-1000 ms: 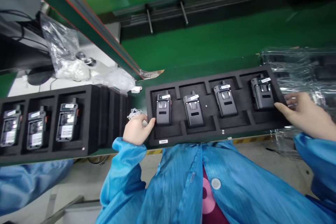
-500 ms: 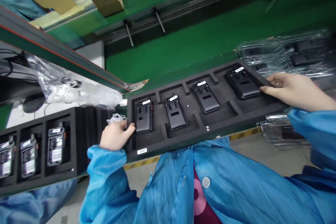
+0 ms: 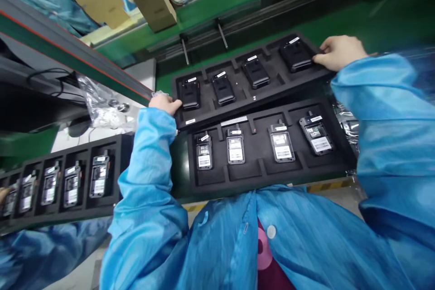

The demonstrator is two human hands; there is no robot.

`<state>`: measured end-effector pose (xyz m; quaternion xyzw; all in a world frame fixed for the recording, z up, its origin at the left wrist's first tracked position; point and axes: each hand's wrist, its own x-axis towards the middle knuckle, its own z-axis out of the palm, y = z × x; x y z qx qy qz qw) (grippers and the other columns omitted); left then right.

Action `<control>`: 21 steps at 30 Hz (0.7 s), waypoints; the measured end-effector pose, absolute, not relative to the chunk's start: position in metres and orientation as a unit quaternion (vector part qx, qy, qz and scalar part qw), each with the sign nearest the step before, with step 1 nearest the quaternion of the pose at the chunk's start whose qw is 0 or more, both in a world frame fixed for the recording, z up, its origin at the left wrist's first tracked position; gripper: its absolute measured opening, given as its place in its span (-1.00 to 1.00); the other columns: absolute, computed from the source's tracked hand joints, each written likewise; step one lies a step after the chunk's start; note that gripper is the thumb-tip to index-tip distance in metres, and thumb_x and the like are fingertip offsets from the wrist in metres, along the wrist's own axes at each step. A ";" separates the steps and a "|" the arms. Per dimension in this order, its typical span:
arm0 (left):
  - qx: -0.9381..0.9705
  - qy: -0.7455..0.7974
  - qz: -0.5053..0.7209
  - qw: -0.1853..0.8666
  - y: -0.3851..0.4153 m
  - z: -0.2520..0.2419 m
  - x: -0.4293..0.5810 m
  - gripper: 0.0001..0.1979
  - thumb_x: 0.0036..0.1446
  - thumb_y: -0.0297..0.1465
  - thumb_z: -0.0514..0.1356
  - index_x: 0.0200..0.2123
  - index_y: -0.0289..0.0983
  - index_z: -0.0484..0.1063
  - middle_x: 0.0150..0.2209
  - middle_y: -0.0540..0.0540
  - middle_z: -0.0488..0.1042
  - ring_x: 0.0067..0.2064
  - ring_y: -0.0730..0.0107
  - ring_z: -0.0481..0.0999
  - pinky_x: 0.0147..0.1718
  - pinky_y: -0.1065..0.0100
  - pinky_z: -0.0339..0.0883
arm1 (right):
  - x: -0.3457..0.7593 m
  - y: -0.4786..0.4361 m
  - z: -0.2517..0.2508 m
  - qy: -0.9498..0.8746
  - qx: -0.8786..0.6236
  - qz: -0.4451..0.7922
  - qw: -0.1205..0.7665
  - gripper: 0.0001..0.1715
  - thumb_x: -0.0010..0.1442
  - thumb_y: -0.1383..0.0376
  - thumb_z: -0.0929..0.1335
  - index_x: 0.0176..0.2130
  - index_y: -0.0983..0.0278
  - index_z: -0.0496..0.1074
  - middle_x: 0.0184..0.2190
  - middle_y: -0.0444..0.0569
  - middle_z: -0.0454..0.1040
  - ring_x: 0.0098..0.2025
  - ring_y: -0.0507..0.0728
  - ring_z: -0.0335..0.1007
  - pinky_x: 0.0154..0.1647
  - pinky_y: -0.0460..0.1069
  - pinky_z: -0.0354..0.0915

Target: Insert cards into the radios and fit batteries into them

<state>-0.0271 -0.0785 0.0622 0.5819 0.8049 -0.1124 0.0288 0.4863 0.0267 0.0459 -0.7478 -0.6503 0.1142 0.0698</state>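
Note:
A black foam tray [image 3: 238,95] holding several black handheld devices, backs closed, is raised between my hands. My left hand [image 3: 165,103] grips its left end, thumb over the rim beside a device [image 3: 190,94]. At the right end my right hand [image 3: 340,52] pinches the corner near another device [image 3: 295,55]. Nearer to my body lies a second black foam tray [image 3: 217,182]. In it are several devices with open backs and white labels, such as one [image 3: 281,145] right of its middle.
Another foam tray [image 3: 131,145] of open-backed devices stands at the left, with a person's hand [image 3: 4,194] at its far end. Clear plastic bags [image 3: 98,104] lie behind it. Cardboard boxes [image 3: 152,4] and two metal rods [image 3: 222,34] are farther back.
Both hands have moved the held tray up and away from my body, which uncovers the second tray beneath it. The view has shifted, and a person's hand now shows at the left edge.

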 end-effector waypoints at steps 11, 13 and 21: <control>0.532 0.832 -0.127 0.092 -0.058 -0.021 -0.017 -0.62 0.37 -0.14 0.19 0.01 -0.34 0.49 0.05 -0.18 0.52 0.08 0.19 0.52 0.12 0.08 0.42 | 0.471 0.029 -0.026 -0.677 -0.722 0.133 -0.053 -0.33 0.38 0.03 0.32 0.22 0.50 0.36 0.09 0.40 0.45 0.11 0.23 0.40 -0.02 0.09 0.19; 0.512 0.844 -0.118 0.102 -0.060 -0.031 -0.012 -0.58 0.35 -0.13 0.23 0.10 -0.31 0.45 0.11 -0.21 0.49 0.10 0.16 0.52 0.12 -0.01 0.45 | 0.469 0.030 -0.032 -0.669 -0.726 0.135 -0.085 -0.29 0.36 0.00 0.33 0.26 0.45 0.32 0.08 0.32 0.46 0.05 0.20 0.41 0.00 0.09 0.26; 0.522 0.837 0.037 0.162 -0.075 -0.013 -0.008 -0.67 0.29 -0.29 0.22 -0.03 -0.43 0.55 -0.04 -0.32 0.55 0.10 0.01 0.50 0.17 -0.02 0.33 | 0.462 0.023 -0.021 -0.660 -0.740 0.118 -0.056 -0.31 0.33 0.10 0.36 0.19 0.62 0.38 0.00 0.54 0.46 -0.04 0.21 0.43 -0.14 0.12 0.13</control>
